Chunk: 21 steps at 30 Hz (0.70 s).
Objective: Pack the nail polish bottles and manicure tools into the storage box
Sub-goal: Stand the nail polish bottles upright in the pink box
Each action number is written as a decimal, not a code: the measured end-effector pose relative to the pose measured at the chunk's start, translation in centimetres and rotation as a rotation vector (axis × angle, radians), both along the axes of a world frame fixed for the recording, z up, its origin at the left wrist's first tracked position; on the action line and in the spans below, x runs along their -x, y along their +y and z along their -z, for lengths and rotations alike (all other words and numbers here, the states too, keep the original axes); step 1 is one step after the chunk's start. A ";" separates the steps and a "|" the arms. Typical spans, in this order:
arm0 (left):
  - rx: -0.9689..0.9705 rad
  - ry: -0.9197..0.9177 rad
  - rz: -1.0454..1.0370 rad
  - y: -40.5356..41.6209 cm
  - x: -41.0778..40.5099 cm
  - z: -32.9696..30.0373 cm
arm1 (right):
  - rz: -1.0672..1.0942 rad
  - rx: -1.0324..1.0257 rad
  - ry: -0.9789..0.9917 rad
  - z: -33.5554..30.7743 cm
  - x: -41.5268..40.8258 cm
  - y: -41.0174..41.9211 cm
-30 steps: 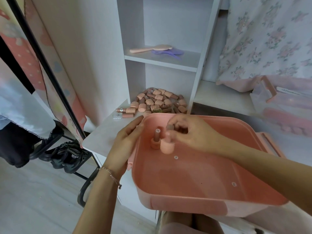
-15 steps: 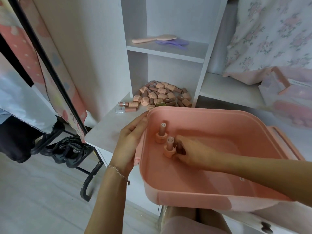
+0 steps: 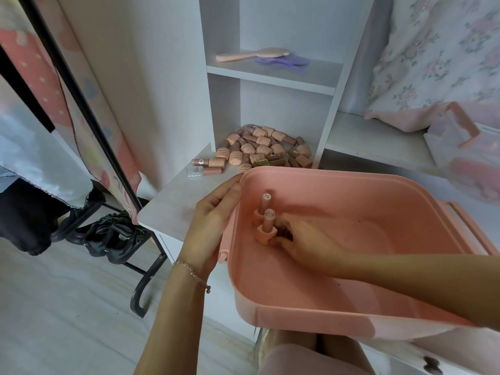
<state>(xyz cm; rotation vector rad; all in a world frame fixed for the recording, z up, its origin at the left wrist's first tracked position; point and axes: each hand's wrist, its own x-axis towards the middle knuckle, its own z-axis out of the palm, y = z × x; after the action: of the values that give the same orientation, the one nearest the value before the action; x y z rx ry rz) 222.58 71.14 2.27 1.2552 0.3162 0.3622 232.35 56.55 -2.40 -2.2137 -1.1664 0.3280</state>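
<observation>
The pink storage box (image 3: 324, 175) sits tilted on the white desk in front of me. Two nail polish bottles stand in its far left corner, one (image 3: 265, 203) behind the other (image 3: 267, 226). My right hand (image 3: 308, 242) is inside the box, its fingers curled at the base of the nearer bottle; something dark shows in the curl, and I cannot make it out. My left hand (image 3: 209, 220) lies flat against the outside of the box's left wall, with fingertips at the rim. A pile of several more bottles (image 3: 265, 150) lies in the lower shelf nook behind the box.
Two loose bottles (image 3: 208, 166) lie left of the pile on the desk (image 3: 173, 204). A pink hairbrush (image 3: 251, 54) and a purple comb (image 3: 281, 60) lie on the upper shelf. A clear case with a pink handle (image 3: 457, 136) sits at right. A black rack (image 3: 81, 104) stands left.
My right hand came down from above the box and set the second bottle upright next to the first; it now stays low at that bottle's base. The left hand keeps its place.
</observation>
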 end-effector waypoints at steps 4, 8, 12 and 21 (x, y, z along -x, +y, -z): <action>0.011 -0.010 0.004 0.0 0.0 0.0 | 0.056 0.015 -0.029 0.5 -0.1 0.5; -0.005 -0.007 0.002 -0.1 0.0 -0.1 | 0.060 0.017 -0.044 0.4 -0.1 0.7; -0.008 0.017 -0.008 -0.1 0.1 -0.1 | 0.070 -0.001 -0.050 0.4 -0.1 0.8; -0.022 0.041 -0.013 0.0 0.1 -0.3 | 0.085 -0.005 -0.041 0.4 0.0 0.9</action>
<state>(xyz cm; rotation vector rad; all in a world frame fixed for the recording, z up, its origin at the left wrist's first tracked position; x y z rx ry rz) 222.44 71.09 2.52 1.2835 0.3563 0.3527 232.34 57.45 -2.77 -2.2678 -1.0891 0.2454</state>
